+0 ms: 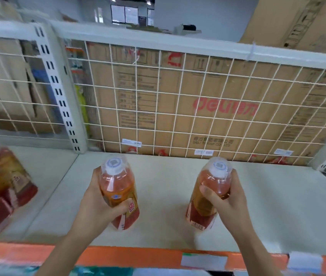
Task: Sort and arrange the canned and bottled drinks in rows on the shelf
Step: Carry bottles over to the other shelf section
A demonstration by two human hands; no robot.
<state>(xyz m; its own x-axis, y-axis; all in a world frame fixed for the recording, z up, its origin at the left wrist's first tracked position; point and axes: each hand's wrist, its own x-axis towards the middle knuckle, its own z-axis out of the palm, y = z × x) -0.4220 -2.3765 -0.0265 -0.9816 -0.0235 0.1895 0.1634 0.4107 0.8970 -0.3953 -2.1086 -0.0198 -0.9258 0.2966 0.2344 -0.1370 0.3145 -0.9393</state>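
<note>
I hold two bottled tea drinks with white caps and orange-red labels over the pale shelf board. My left hand grips the left bottle around its middle, the bottle roughly upright. My right hand is wrapped around the upper body of the right bottle, which also stands roughly upright, its base at or just above the board. At the far left, a group of the same kind of bottles stands on the neighbouring shelf section, blurred.
A white wire grid backs the shelf, with cardboard boxes behind it. A slotted white upright splits the two sections. An orange price strip with paper tags runs along the front edge.
</note>
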